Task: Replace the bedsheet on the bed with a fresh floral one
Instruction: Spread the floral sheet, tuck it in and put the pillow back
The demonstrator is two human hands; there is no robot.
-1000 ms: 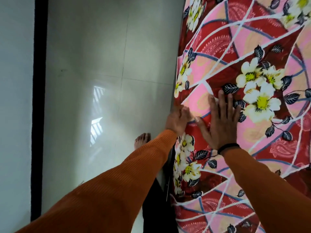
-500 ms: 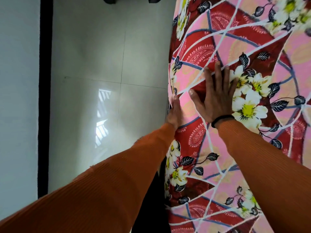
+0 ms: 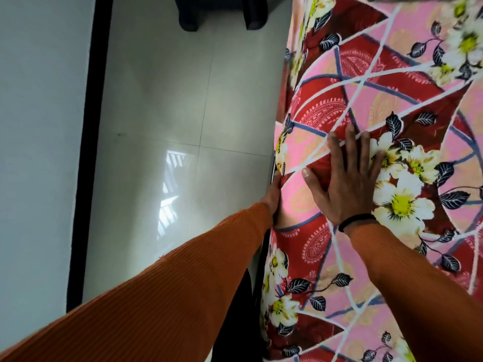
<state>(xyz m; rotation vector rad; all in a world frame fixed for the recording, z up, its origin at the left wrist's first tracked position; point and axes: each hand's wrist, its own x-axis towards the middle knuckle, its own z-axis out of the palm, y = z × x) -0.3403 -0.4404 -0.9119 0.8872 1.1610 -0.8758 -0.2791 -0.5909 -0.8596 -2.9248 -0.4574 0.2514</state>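
The floral bedsheet [image 3: 392,82], red and pink with white flowers and dark leaves, covers the bed on the right half of the view. My right hand [image 3: 342,184] lies flat on top of it near the bed's left edge, fingers straight and spread. My left hand [image 3: 274,194] is at the side of the mattress, pressed against the sheet's hanging edge; its fingers are mostly hidden behind the fabric. Both arms wear orange sleeves, and a dark band circles my right wrist.
A glossy tiled floor [image 3: 170,126] runs along the bed's left side. A pale wall with a black strip [image 3: 86,152] borders it on the left. Dark furniture legs [image 3: 219,17] stand at the top. The bed's dark frame [image 3: 235,322] shows below my left arm.
Both hands have slid forward along the bed's left edge, the right staying flat on the sheet, the left sinking further down the mattress side. The view has shifted forward with them.
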